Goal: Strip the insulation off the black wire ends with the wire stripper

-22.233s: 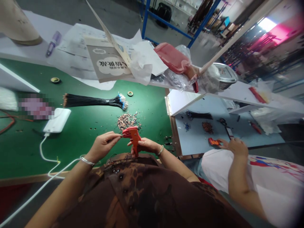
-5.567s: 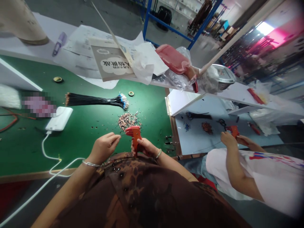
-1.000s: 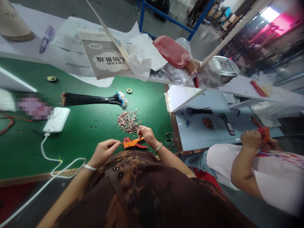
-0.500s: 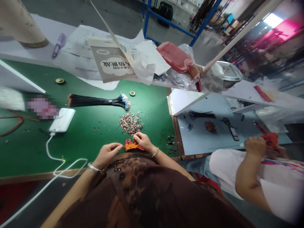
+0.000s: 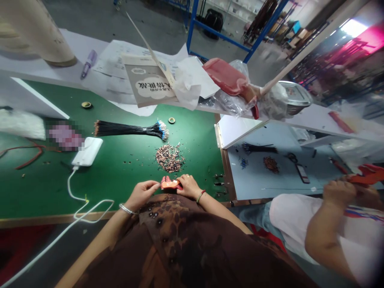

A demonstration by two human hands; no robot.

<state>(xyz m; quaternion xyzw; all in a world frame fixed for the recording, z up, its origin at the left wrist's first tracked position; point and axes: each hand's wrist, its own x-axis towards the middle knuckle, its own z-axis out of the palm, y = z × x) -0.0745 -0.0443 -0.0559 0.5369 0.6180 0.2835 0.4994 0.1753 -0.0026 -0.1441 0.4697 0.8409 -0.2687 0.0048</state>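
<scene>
On the shelf (image 5: 75, 42): booklet (image 5: 147, 78), bold Chinese characters (image 5: 152, 87)
Right hand (image 5: 189, 186): gripping orange pliers (image 5: 170, 184)
Left hand (image 5: 145, 193): fingertips nearby, grip unclear

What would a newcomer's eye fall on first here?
Most likely the red-and-orange hand tool near the front edge of the green tabletop, gripped by the right hand, with the left hand close to its other end. Just beyond sits a loose heap of copper-coloured and black scraps; behind it to the left, a long bundle of black wires with blue-and-silver tips.
</scene>
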